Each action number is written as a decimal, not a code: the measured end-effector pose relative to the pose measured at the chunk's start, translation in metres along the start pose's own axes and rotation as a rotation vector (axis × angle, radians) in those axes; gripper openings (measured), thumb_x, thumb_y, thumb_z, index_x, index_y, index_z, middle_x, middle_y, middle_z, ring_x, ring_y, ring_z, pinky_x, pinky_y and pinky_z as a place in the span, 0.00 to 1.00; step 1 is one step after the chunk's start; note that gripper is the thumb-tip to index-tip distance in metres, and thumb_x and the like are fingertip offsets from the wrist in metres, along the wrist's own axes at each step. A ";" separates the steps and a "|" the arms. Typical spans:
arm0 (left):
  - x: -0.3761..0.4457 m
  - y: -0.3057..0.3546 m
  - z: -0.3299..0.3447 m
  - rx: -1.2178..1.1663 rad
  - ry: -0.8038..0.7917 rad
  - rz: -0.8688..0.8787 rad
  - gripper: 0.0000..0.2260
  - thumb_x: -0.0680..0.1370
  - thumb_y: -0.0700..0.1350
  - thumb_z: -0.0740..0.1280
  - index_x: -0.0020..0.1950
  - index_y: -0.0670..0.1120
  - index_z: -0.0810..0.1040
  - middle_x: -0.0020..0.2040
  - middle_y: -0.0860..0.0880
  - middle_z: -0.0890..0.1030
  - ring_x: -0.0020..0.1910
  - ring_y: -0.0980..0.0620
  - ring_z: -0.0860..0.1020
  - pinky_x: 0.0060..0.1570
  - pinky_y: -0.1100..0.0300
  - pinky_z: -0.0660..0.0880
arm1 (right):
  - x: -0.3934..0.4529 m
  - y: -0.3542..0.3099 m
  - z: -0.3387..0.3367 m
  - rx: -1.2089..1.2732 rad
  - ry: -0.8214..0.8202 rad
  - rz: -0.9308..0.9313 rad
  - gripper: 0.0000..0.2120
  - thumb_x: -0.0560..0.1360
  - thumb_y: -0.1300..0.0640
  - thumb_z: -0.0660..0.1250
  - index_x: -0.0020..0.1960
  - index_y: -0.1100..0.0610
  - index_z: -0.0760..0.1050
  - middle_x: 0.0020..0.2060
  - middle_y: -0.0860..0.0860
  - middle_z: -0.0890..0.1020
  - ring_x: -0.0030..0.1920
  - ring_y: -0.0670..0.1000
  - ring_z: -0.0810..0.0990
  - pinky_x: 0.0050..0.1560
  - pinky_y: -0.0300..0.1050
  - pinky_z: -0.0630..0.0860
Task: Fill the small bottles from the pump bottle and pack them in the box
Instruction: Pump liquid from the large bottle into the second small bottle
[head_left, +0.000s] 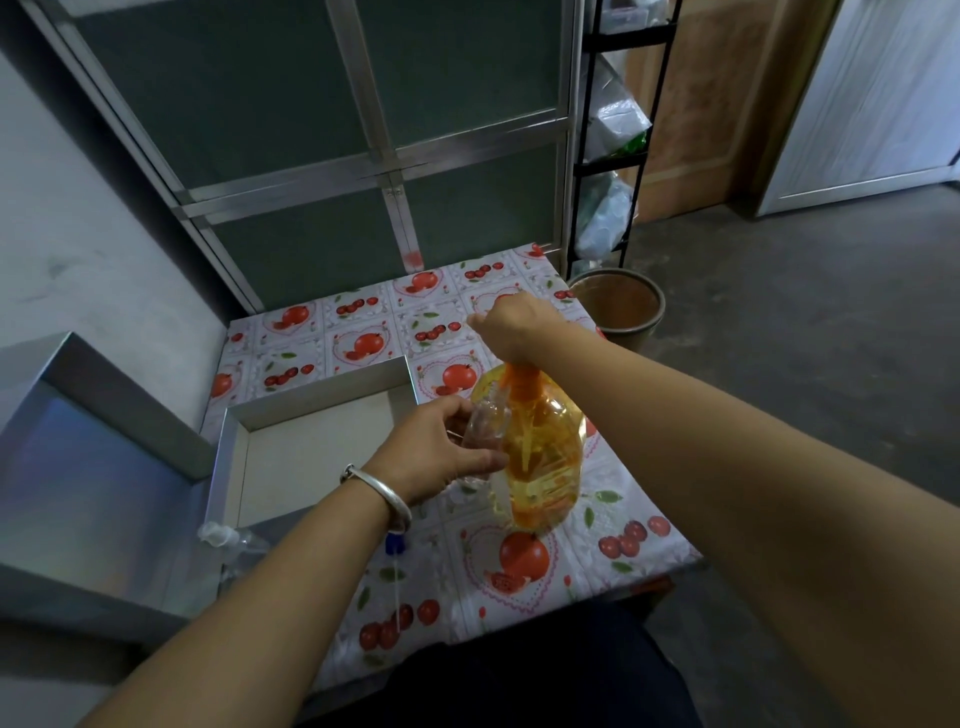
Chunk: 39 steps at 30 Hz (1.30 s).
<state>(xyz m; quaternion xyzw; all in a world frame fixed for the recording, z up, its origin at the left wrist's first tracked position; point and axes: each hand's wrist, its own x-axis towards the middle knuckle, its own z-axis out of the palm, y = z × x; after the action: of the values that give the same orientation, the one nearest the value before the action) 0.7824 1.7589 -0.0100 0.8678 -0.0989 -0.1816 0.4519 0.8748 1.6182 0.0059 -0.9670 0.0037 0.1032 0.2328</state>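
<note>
- Left hand (441, 452) is gripping a small clear bottle (483, 426), fingers curled round it, against the pump bottle (540, 452).
- Right hand (514, 327) is closing over the orange pump head (522, 379).
- Pump bottle is standing upright on the patterned tablecloth (613, 540), beside the open box (311, 447).

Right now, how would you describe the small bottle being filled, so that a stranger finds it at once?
On the fruit-patterned tablecloth, find the tall yellow pump bottle with the orange top. The small bottle is held against its left side by the left hand. It alone is clear and colourless.
</note>
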 end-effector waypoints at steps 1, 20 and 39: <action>0.000 0.000 0.000 0.006 -0.001 -0.001 0.16 0.66 0.42 0.76 0.51 0.49 0.76 0.45 0.51 0.82 0.44 0.53 0.81 0.47 0.61 0.78 | -0.001 0.002 0.001 0.001 0.031 0.004 0.16 0.82 0.48 0.52 0.38 0.54 0.66 0.33 0.50 0.66 0.39 0.51 0.72 0.39 0.43 0.68; 0.000 -0.002 0.001 0.044 0.004 0.006 0.17 0.66 0.43 0.77 0.51 0.49 0.76 0.45 0.53 0.81 0.44 0.55 0.80 0.46 0.63 0.77 | 0.005 0.002 -0.001 0.068 -0.037 0.035 0.16 0.82 0.49 0.51 0.62 0.55 0.72 0.36 0.53 0.68 0.39 0.54 0.71 0.38 0.42 0.65; 0.001 -0.003 0.001 0.040 0.005 0.018 0.17 0.66 0.42 0.77 0.52 0.47 0.77 0.44 0.52 0.82 0.43 0.55 0.80 0.46 0.62 0.78 | 0.005 0.004 0.003 -0.011 0.039 0.021 0.14 0.82 0.48 0.53 0.44 0.55 0.70 0.33 0.49 0.66 0.39 0.51 0.72 0.39 0.43 0.68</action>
<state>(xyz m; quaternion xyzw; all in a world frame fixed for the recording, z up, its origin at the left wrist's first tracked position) 0.7831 1.7595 -0.0135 0.8762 -0.1091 -0.1732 0.4363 0.8787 1.6160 0.0007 -0.9700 0.0176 0.0869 0.2262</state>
